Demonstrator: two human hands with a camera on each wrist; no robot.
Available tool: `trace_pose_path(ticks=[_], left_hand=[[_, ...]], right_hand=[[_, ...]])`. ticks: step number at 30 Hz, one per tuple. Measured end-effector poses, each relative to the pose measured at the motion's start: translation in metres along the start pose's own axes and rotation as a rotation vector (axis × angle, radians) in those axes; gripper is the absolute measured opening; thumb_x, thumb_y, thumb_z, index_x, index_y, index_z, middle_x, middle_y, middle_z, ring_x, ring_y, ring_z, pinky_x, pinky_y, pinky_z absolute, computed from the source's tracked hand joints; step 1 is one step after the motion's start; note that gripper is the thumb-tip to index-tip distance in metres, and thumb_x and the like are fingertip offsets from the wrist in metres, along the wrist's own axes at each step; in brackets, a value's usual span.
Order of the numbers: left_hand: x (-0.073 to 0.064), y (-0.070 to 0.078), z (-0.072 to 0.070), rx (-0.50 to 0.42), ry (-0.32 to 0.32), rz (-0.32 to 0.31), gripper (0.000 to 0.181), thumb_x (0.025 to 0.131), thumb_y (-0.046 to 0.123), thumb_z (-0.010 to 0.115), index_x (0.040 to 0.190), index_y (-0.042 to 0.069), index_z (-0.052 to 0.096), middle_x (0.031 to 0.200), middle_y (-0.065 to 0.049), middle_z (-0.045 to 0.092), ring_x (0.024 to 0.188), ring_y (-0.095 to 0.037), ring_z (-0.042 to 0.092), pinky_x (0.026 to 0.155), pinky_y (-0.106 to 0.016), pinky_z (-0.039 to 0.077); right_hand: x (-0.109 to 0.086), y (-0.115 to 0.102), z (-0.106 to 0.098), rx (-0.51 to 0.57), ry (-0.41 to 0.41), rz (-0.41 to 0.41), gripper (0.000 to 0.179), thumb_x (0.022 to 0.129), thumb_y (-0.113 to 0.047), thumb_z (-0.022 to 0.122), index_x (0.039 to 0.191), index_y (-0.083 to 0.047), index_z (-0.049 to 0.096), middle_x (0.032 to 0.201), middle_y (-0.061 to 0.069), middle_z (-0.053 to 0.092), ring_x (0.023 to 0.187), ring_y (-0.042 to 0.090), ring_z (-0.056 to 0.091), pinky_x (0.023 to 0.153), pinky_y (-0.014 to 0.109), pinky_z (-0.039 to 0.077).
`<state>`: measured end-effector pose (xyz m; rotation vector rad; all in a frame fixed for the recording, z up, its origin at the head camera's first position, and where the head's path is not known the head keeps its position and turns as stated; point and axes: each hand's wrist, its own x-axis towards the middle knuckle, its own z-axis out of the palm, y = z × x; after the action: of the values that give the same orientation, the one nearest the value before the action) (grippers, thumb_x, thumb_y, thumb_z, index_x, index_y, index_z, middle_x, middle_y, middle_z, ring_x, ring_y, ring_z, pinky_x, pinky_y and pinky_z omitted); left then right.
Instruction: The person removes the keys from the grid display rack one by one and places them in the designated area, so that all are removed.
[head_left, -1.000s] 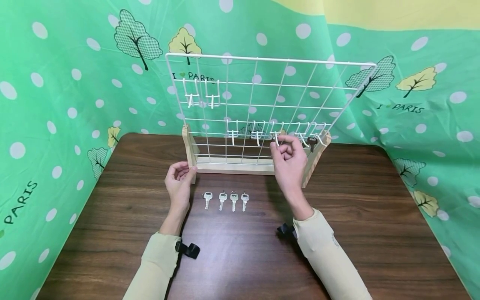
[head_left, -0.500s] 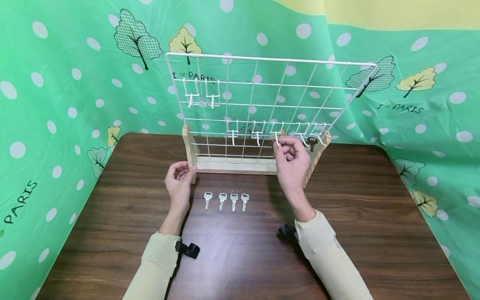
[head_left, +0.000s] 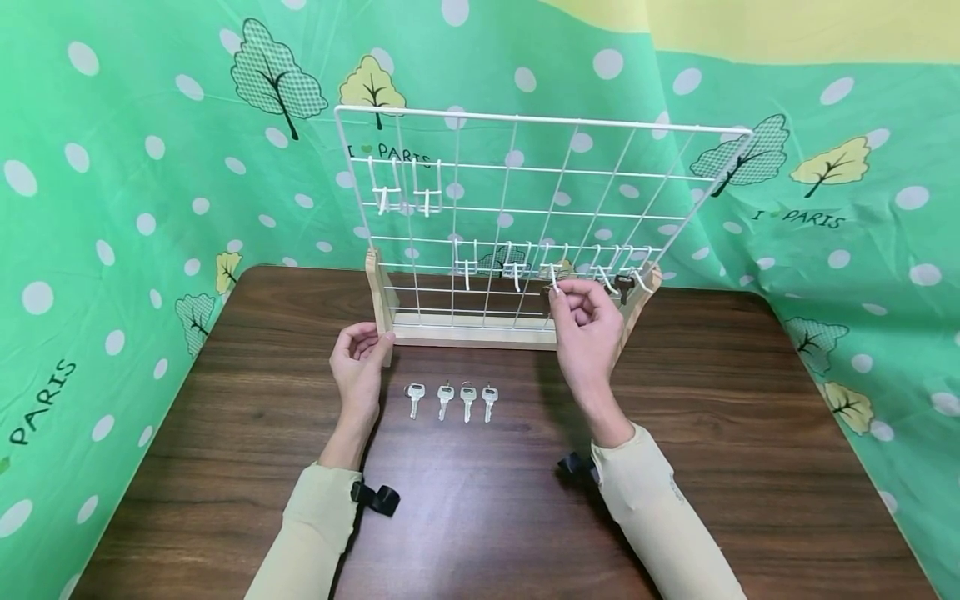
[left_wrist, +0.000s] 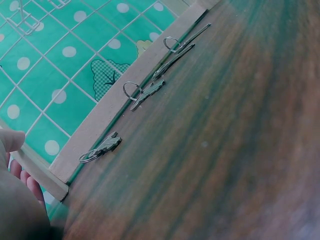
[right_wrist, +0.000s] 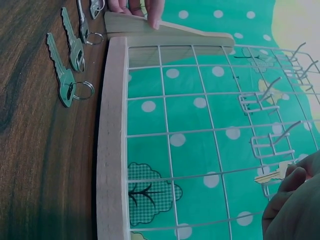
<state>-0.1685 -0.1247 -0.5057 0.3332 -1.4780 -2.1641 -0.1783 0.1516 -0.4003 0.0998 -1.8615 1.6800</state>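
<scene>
"At twelve o'clock, wire grid (head_left: 540,119)?"
"Seven hooks (head_left: 427,202), one hung key (head_left: 624,283); four loose keys (head_left: 468,393) lie nearer."
"Fingers?"
"Right hand (head_left: 588,333), one o'clock, pinches another key (right_wrist: 272,176); left hand (head_left: 356,371), eleven, grips the wooden upright (head_left: 380,292)."

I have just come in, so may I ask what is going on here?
A person's right hand has a key in its grip, close to a hook on the rack. The left hand holds the rack's left post. A dark key hangs near the rack's right end, and four keys lie in a row on the table. I cannot tell if the held key is on the hook yet.
</scene>
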Motion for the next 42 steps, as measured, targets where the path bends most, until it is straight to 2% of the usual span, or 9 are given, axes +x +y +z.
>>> trace_pose_path(ticks=[8,12,17,25,36,42], left_hand=[[0.002,-0.001,0.000,0.000,-0.001,0.004,0.027,0.086,-0.017,0.079,0.104,0.001,0.070,0.095,0.001,0.070,0.088,-0.010,0.067,0.080,-0.018,0.056],[0.002,-0.001,0.001,-0.001,-0.003,0.001,0.027,0.086,-0.018,0.079,0.104,0.000,0.070,0.096,0.000,0.070,0.088,-0.011,0.067,0.080,-0.018,0.056],[0.002,-0.001,0.001,-0.001,-0.007,0.005,0.026,0.086,-0.017,0.078,0.105,-0.002,0.070,0.096,0.000,0.070,0.088,-0.010,0.068,0.081,-0.018,0.057],[0.001,0.000,0.001,0.004,-0.004,0.008,0.027,0.086,-0.017,0.079,0.104,0.001,0.070,0.096,0.000,0.070,0.088,-0.010,0.068,0.080,-0.018,0.056],[0.000,-0.001,0.001,-0.008,0.001,0.003,0.026,0.087,-0.018,0.078,0.104,0.000,0.071,0.096,0.000,0.070,0.088,-0.010,0.068,0.081,-0.018,0.056],[-0.001,-0.001,0.000,0.000,-0.003,0.009,0.026,0.087,-0.018,0.078,0.104,0.000,0.071,0.095,0.000,0.069,0.088,-0.010,0.068,0.080,-0.017,0.056]], right_hand=[[0.002,-0.001,-0.002,0.047,-0.018,0.020,0.012,0.099,0.003,0.074,0.100,0.015,0.073,0.072,-0.012,0.068,0.055,-0.002,0.054,0.049,0.012,0.039],[0.002,-0.002,-0.004,0.083,-0.024,0.052,0.006,0.098,0.005,0.072,0.095,0.007,0.076,0.070,-0.010,0.068,0.055,-0.001,0.055,0.048,0.013,0.036],[0.003,-0.006,-0.008,0.132,-0.038,0.105,0.014,0.098,0.004,0.071,0.088,-0.004,0.077,0.064,-0.008,0.065,0.050,0.001,0.052,0.044,0.014,0.032],[0.005,-0.010,-0.010,0.178,-0.046,0.127,0.023,0.097,0.007,0.068,0.084,-0.010,0.075,0.059,-0.005,0.059,0.045,0.001,0.044,0.041,0.016,0.030],[0.003,-0.013,-0.013,0.172,-0.038,0.093,0.011,0.098,0.005,0.071,0.087,0.008,0.073,0.062,-0.005,0.057,0.051,0.003,0.045,0.046,0.016,0.032],[0.001,-0.015,-0.013,0.166,-0.035,0.033,0.016,0.097,0.006,0.073,0.094,0.021,0.067,0.074,-0.005,0.063,0.058,0.003,0.044,0.053,0.017,0.035]])
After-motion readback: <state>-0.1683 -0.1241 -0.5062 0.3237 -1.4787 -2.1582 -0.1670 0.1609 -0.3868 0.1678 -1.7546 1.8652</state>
